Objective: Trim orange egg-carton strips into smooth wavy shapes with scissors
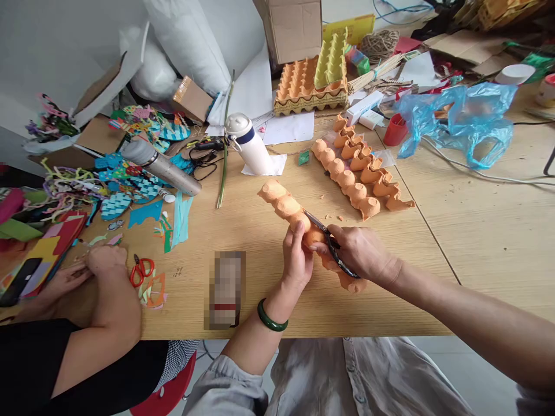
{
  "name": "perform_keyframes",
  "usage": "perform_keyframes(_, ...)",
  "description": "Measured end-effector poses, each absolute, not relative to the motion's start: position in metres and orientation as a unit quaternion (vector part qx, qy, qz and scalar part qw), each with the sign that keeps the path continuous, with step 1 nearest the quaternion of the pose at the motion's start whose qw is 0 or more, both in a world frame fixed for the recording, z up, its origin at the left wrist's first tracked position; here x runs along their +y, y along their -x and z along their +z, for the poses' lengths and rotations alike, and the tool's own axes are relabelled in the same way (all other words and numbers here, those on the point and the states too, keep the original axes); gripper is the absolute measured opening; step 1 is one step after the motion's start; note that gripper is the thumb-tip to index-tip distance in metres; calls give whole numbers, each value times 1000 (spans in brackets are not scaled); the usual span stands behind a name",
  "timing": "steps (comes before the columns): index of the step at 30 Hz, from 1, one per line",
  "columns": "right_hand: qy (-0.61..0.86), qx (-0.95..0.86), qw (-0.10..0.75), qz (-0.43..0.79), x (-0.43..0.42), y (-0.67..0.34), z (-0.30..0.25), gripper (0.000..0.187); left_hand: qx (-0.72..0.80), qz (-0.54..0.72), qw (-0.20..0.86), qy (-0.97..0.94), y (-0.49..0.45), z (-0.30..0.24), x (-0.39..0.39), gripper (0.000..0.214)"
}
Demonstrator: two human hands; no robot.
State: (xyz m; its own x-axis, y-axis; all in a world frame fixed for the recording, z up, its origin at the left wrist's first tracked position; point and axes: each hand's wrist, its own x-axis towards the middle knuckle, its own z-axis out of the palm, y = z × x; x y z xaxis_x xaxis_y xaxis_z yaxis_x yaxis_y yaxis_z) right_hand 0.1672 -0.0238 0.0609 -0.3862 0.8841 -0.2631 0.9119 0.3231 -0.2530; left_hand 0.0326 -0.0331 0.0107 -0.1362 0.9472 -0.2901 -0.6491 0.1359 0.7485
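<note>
An orange egg-carton strip (288, 206), with a row of rounded cups, slants across the table in front of me. My left hand (298, 254) grips it near the middle, thumb on top of a cup. My right hand (362, 251) is closed round the dark handles of a pair of scissors (318, 222). The blades lie along the strip's upper right edge; whether they are parted I cannot make out. Just beyond lie a cut strip of orange cups (346, 178) and some jagged orange carton pieces (368, 164).
A white flask (248, 144) and stacked egg trays (299, 81) stand at the back. Blue plastic bags (459, 124) lie at right. On the left, a co-worker's hands (106, 260) are near red-handled scissors (141, 270) and paper scraps. A pixelated object (225, 283) lies near my left forearm.
</note>
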Motion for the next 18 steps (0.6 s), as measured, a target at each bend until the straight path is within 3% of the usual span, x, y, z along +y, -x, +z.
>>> perform_keyframes(6,-565,801,30,-194,-24,-171,54,51,388,641,626,-217,-33,2,-32,35)
perform_keyframes(9,-561,784,-49,-261,-20,-176,51,47,380,632,643,-207,-31,2,-31,38)
perform_keyframes(13,-535,700,-170,-442,-8,-192,46,50,355,636,660,-184,-25,5,-27,34)
perform_keyframes(18,-541,681,-181,-460,-5,-211,40,44,327,634,688,-135,-13,12,-23,31)
